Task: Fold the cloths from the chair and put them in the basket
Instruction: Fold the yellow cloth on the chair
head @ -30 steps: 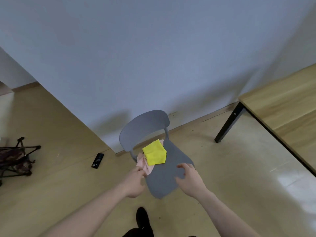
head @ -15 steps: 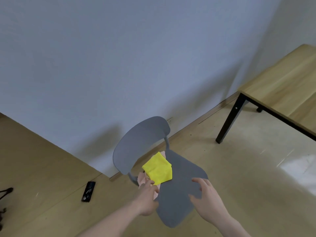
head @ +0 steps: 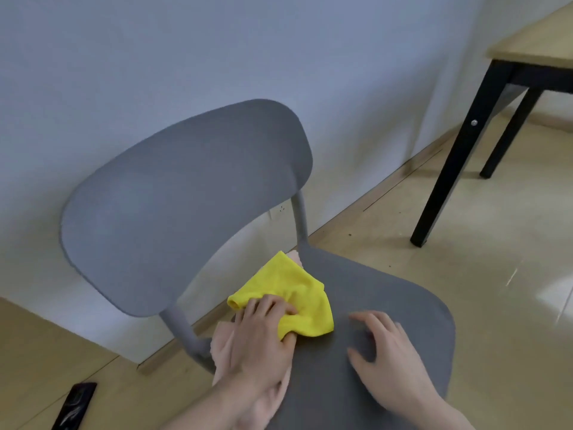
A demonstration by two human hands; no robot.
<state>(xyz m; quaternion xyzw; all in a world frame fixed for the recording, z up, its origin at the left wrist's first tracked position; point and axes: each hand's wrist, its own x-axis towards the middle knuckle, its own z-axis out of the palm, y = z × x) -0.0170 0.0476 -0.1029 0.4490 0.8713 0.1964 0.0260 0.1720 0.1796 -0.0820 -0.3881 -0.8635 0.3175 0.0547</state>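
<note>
Left hand [head: 263,333] has closed in from the pink cloth's edge and now pinches the yellow cloth [head: 291,293] | right hand [head: 384,352] hovers spread over the chair [head: 387,305] seat | pink cloth [head: 223,342] underneath | pickup starting; basket unseen.
</note>
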